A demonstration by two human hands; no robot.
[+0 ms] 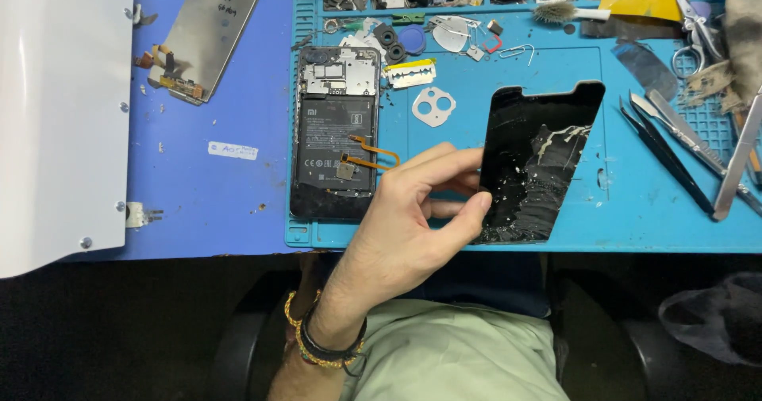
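Observation:
My left hand (pixel 397 234) reaches in from the lower middle and pinches the left edge of a black phone screen panel (pixel 540 163). The thumb is below and the fingers are above. The panel has a notch at its top and white glue streaks across it, and it rests on the blue work mat (pixel 635 218). Left of my hand lies an opened phone (pixel 333 131), with its battery and metal shield bare and an orange flex cable (pixel 373 156) curled on top. My right hand is not in view.
A razor blade (pixel 410 73) and a white camera bezel (pixel 433 106) lie near the phone. Tweezers (pixel 667 155), metal tools (pixel 738 155) and pliers (pixel 694 28) sit at the right. A brush (pixel 556 12) and small parts line the back. A spare display (pixel 214 28) and a white panel (pixel 55 115) are at the left.

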